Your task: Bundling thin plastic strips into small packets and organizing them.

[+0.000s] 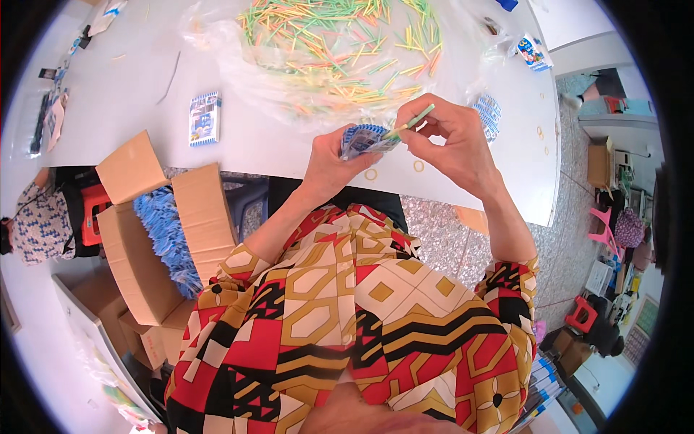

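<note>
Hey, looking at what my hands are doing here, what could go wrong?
The green stick is in the fingertips of your right hand, so it might slip or catch on the small blue packet in your left hand. A forearm could brush the rubber bands off the table's near edge. Tugging the crumpled clear plastic might scatter the loose coloured sticks.

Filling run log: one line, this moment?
left hand: holding blue-edged packet | right hand: pinching green stick at packet | beyond: multicoloured sticks
</note>
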The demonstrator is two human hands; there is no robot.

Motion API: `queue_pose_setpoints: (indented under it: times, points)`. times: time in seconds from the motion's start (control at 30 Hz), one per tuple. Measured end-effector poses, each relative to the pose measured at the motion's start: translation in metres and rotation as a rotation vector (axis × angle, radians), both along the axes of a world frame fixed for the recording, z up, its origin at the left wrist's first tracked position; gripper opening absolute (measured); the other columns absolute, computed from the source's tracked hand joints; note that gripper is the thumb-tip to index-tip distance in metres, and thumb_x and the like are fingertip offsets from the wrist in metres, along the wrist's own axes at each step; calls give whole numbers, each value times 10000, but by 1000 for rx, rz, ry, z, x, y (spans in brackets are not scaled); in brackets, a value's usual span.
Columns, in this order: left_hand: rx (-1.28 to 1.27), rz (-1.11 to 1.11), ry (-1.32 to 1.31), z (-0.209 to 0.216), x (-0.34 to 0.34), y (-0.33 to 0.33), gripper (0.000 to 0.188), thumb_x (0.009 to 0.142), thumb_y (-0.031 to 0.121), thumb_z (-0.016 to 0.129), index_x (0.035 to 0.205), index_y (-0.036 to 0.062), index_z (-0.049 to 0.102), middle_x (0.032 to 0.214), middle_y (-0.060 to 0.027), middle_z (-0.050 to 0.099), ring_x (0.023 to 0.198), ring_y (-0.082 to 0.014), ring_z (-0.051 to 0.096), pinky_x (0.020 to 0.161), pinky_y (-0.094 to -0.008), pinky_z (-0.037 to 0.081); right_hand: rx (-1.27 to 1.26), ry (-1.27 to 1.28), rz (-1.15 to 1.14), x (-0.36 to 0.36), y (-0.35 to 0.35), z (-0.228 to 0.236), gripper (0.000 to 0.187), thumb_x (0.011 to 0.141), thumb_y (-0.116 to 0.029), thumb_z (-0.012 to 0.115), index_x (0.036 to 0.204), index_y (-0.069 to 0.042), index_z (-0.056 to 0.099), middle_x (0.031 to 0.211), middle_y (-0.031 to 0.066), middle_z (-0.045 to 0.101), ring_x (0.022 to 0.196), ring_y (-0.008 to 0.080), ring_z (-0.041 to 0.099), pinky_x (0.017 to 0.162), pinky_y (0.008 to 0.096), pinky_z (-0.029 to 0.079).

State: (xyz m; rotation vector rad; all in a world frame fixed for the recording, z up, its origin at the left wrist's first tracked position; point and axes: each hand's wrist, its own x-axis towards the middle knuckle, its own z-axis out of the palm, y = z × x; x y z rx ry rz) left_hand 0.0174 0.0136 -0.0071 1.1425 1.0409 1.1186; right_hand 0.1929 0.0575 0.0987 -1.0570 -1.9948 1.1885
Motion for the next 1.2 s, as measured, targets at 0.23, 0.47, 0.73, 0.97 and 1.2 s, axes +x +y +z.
queue_pose_setpoints:
  times: [0.23,0.47,0.73,0.97,1.2]
  points:
    - [48,-39,62,1,-1,0,198,728,54,681,904,3,607,759,-7,622,656,-45,510,601,-215,429,153,-199,49,-1,2,8,182,721,-7,631,899,-41,611,900,17,601,690,66,533,526,189,399]
    - [-32,-20,-189,7,2,-1,226,749,52,670,963,8,611,828,-20,631,700,-64,551,620,-221,454,416,-93,139,4,5,1,427,720,-25,631,1138,-46,544,1142,111,548,1065,262,503,873,338,420]
    - [-16,-40,-95,7,0,-4,226,736,28,664,951,-3,601,847,-34,629,745,-71,562,654,-232,467,450,-268,304,-12,-8,-12,548,734,-70,636,1242,-52,432,1251,129,451,1183,315,399,1002,400,325]
    - [-91,-60,-61,7,-4,-9,248,733,27,671,967,-9,596,890,-44,632,804,-87,570,738,-247,465,235,-117,265,-2,-6,-27,587,766,-82,607,1297,-61,356,1322,108,380,1193,251,397,1001,378,313]
    - [-70,12,-159,0,-11,-10,265,728,3,677,975,-18,583,901,-53,631,808,-101,576,740,-253,470,213,-159,-270,57,64,-93,292,810,-3,529,1099,-50,541,1051,80,582,900,175,581,786,291,462]
